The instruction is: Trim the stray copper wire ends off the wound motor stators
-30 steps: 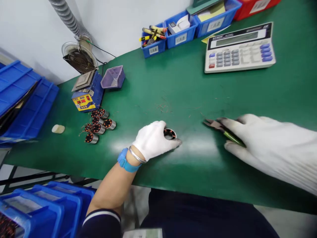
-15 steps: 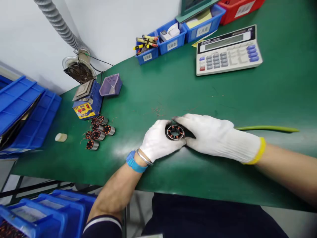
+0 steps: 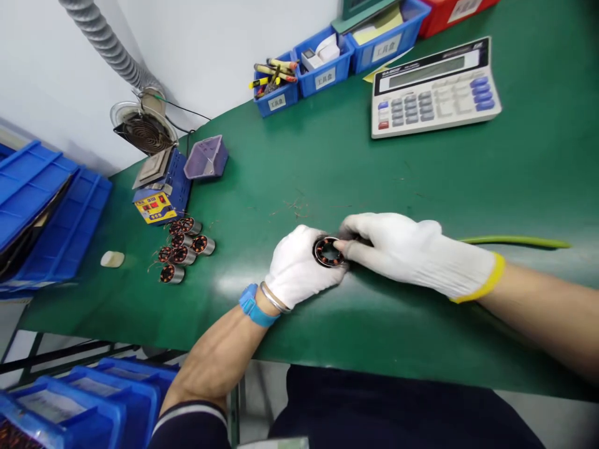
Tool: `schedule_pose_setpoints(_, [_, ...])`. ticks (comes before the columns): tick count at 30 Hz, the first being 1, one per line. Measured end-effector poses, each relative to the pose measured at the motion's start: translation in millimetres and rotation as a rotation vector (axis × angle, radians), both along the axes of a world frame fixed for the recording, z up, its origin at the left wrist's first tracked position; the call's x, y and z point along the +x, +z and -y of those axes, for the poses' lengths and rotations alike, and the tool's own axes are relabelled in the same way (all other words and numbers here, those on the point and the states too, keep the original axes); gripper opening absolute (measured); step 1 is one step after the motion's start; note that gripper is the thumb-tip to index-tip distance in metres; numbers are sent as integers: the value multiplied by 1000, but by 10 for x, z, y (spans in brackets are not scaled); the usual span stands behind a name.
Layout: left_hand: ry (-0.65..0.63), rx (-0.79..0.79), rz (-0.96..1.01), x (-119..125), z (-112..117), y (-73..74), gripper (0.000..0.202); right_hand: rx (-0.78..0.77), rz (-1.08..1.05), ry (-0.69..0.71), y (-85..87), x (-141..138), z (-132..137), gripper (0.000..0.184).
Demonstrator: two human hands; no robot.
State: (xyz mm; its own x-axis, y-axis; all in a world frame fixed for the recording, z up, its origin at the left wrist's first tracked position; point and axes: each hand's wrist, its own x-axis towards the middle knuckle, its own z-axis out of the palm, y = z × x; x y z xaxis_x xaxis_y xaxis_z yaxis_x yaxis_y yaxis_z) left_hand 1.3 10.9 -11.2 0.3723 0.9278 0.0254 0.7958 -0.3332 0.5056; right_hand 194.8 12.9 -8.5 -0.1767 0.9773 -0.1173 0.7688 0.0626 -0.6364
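My left hand (image 3: 299, 265), in a white glove with a blue wristband, grips a round metal stator (image 3: 327, 251) with copper windings and holds it just above the green table (image 3: 327, 162). My right hand (image 3: 412, 252), also gloved, lies close against it, fingers pressed together with the fingertips at the stator's right rim. A dark tool tip shows at those fingertips. A thin green handle (image 3: 515, 241) sticks out from behind the right hand, so it seems closed on the pliers.
Several more stators (image 3: 182, 246) stand in a cluster to the left, beside a blue soldering station (image 3: 161, 193) and a purple tray (image 3: 206, 157). A calculator (image 3: 433, 87) and blue bins (image 3: 322, 62) sit at the back. Blue crates (image 3: 42, 206) are at far left.
My right hand came in from the right with the pliers and met the stator. My left hand tilted the stator up. The right fingertips now rest on its rim.
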Motion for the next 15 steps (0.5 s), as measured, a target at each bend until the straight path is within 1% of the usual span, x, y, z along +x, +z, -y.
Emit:
schedule_pose_setpoints(2, [-82, 4, 0, -13, 11, 20, 32, -139, 25, 74, 12, 29, -38, 37])
schedule_pose_setpoints(3, [-126, 5, 11, -23, 14, 29, 33, -191, 0, 65, 17, 74, -68, 37])
schedule_pose_setpoints(4, [-167, 7, 25, -34, 14, 35, 34, -218, -43, 19, 23, 132, -99, 38])
schedule_pose_setpoints(5, [-195, 8, 36, -42, 14, 39, 35, -219, -99, -59, 30, 192, -124, 38])
schedule_pose_setpoints(6, [-208, 10, 40, -48, 13, 43, 36, -202, -146, -143, 39, 243, -139, 39])
schedule_pose_setpoints(7, [-211, 9, 35, -50, 13, 46, 35, -171, -171, -197, 48, 276, -142, 40])
schedule_pose_setpoints(8, [-209, 5, 22, -47, 14, 50, 32, -136, -170, -190, 59, 286, -131, 42])
schedule_pose_setpoints(9, [-204, -2, 4, -42, 15, 55, 30, -117, -133, -132, 69, 271, -110, 43])
schedule_pose_setpoints(11, [-194, -23, -31, -30, 21, 65, 27, -128, 14, 29, 86, 184, -53, 42])
schedule_pose_setpoints(13, [-198, -38, -43, -23, 28, 74, 28, -204, 130, 142, 100, 80, -8, 37])
schedule_pose_setpoints(15, [-218, -41, -42, -27, 30, 81, 31, -282, 142, 204, 113, 20, 2, 32])
